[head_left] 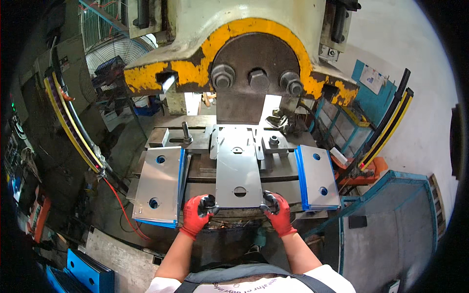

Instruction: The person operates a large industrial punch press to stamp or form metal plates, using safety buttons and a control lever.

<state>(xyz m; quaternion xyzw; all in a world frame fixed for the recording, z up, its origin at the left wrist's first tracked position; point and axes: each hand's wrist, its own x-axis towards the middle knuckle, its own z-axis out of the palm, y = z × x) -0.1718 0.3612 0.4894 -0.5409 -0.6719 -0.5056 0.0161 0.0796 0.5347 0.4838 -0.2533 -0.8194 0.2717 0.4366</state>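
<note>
White wall (415, 93) right, teal panel (382, 100) beside it; caged fan (116, 49) upper left.

Smooth, softly glossy metal sheet (238, 168) between the fingers (208, 200), matt red fabric gloves (191, 215) over them, smooth metal plates (159, 180) leftward — rough, chipped paint (251, 24) on the press (254, 52) beyond

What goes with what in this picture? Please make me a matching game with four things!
Things:
1. Hands
2. Middle metal sheet
3. Three big bolts
4. Round wire fan

Where or how:
A. In the background, toward the left
B. Wearing red and black gloves
C. In a row below a yellow painted arch
D. Lying between two stacks of plates

Right pairs: 1-B, 2-D, 3-C, 4-A
</note>
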